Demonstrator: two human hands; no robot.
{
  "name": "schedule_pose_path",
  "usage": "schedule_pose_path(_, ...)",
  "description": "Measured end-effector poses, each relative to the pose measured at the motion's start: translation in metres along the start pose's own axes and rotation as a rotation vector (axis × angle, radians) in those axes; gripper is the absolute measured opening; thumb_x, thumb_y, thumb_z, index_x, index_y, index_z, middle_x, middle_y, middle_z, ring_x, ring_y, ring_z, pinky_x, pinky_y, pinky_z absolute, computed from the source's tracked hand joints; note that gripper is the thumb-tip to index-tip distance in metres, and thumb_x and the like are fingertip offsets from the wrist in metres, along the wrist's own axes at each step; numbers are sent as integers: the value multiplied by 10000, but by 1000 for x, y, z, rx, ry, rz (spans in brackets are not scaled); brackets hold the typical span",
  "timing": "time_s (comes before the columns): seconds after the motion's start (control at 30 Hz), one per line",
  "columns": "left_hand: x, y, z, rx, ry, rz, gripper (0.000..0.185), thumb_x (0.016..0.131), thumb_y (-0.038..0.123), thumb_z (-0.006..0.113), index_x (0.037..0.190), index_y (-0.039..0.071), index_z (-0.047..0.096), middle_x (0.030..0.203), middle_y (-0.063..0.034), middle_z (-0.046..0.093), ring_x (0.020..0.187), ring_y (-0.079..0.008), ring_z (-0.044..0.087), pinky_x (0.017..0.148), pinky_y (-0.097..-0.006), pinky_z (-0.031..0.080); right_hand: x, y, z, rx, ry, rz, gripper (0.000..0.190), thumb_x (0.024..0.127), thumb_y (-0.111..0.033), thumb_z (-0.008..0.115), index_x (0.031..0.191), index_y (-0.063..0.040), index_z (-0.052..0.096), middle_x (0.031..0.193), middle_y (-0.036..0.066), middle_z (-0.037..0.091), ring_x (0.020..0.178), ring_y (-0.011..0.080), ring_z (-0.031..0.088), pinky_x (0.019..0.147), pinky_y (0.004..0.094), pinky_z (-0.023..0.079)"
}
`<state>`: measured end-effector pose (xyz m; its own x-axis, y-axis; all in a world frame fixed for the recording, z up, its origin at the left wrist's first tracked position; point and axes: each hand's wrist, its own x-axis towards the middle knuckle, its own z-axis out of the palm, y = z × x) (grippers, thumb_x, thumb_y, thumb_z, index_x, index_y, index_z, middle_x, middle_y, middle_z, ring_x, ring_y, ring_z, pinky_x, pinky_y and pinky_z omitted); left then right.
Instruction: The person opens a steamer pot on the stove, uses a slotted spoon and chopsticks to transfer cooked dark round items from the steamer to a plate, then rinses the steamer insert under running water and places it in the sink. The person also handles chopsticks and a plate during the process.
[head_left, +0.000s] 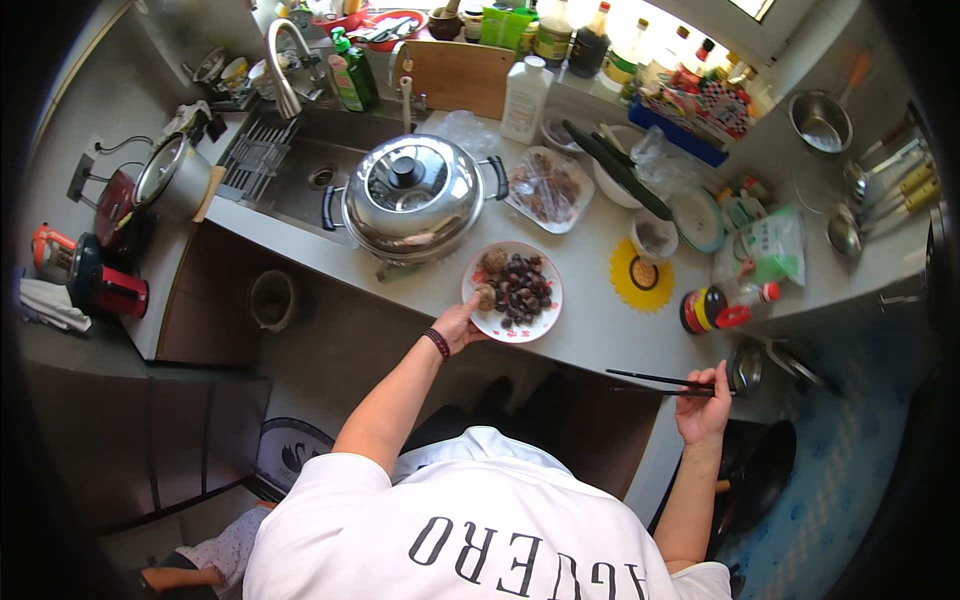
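My left hand grips the rim of a white plate with a red edge, at the counter's front. Dark, shiny round food pieces fill much of it, and two larger tan lumps lie on its left side. I cannot tell exactly what the food is. In my right hand, off to the right, is a pair of black chopsticks, held sideways with tips pointing left, away from the plate. Just behind the plate stands a lidded stainless steel pot.
A sink is at the left. Behind the plate lies a wrapped white tray of food; right of it are cucumbers, a yellow sunflower trivet and a sauce bottle. A wok sits by my right arm. Another person's leg shows lower left.
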<state>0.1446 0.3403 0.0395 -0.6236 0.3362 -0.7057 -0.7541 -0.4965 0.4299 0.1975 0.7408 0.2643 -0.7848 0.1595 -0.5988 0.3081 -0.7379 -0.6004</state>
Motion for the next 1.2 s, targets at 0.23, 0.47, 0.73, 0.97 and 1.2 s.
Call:
schedule_pose_path(0.23, -27, 63, 2, 755, 191, -279, 553, 879, 457, 601, 1080, -58, 590, 937, -148, 658, 752, -223, 675, 625, -327, 567, 34, 6, 28, 16, 21, 13, 411, 973, -413, 443, 735, -86, 518, 737, 86, 602, 591, 260, 652, 516, 353, 593)
schedule_pose_path(0.47, -48, 251, 5, 1488, 728, 715, 490, 781, 288, 718, 1170, 62, 524, 842, -186, 662, 808, -319, 656, 728, -412, 524, 1, 31, 38, 32, 141, -154, 424, 967, -428, 448, 728, -84, 518, 732, 82, 594, 567, 252, 647, 470, 347, 583)
schedule_pose_path(0.73, 7, 313, -14, 1770, 419, 593, 413, 663, 295, 710, 990, 46, 663, 924, -219, 664, 901, -357, 640, 820, -394, 505, -84, 104, 37, 139, 381, -276, 420, 960, -425, 467, 711, -92, 527, 726, 74, 605, 566, 237, 650, 463, 335, 575)
schedule_pose_path(0.97, -28, 389, 18, 1629, 394, 883, 372, 684, 322, 679, 800, -31, 662, 798, -208, 660, 726, -304, 657, 684, -362, 517, -162, 125, 31, 158, 552, -439, 386, 955, -409, 490, 732, -100, 544, 686, 55, 596, 587, 205, 634, 449, 301, 544)
schedule_pose_path(1.2, -53, 361, 140, 1974, 183, 1157, 430, 724, 385, 639, 842, -28, 626, 701, -197, 602, 639, -301, 585, 598, -408, 454, -209, 167, -49, 425, 513, -516, 421, 956, -402, 469, 685, -88, 537, 709, 87, 572, 634, 245, 594, 490, 315, 470)
